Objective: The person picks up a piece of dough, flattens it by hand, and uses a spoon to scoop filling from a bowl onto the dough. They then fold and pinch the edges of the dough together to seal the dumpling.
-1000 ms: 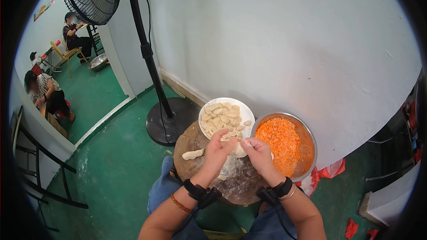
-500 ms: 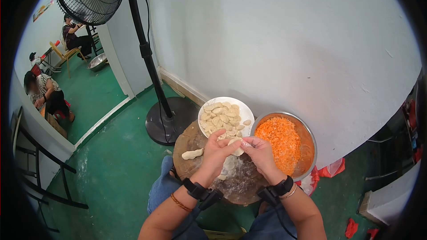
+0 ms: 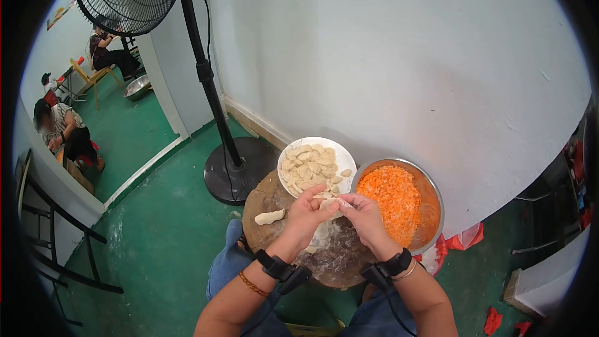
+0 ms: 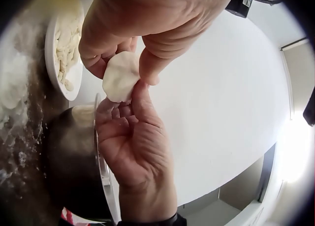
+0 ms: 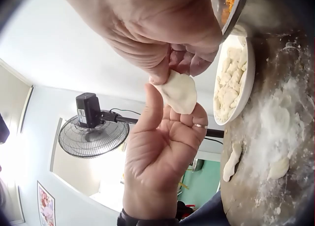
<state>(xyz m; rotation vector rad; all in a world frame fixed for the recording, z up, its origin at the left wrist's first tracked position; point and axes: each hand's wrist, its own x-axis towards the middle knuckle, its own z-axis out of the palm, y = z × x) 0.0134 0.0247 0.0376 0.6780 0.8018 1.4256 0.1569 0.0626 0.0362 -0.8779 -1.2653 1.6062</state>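
Note:
Both hands hold one thin pale dough piece (image 4: 121, 77) (image 5: 180, 92) above the round wooden block (image 3: 337, 268). My left hand (image 3: 304, 217) pinches one side of it between thumb and fingers; my right hand (image 3: 367, 219) pinches the other side, thumbs close together. In the right wrist view the dough looks folded over, with the left hand (image 5: 165, 150) below it. Behind the hands, a white plate (image 3: 350, 161) bears many folded dough pieces (image 3: 306, 165). A dough strip (image 3: 270, 216) lies on the block at the left, near scattered flour (image 3: 331, 237).
A metal bowl (image 3: 435, 212) of orange and white filling (image 3: 393, 200) stands right of the block. The black fan base (image 3: 234, 171) is at the back left, by the wall. Red bags (image 3: 468, 237) lie right of the bowl. People sit in the room at far left.
The two hands have drawn closer together on the dough, and its visible shape between the fingers has changed. The fan head has turned slightly.

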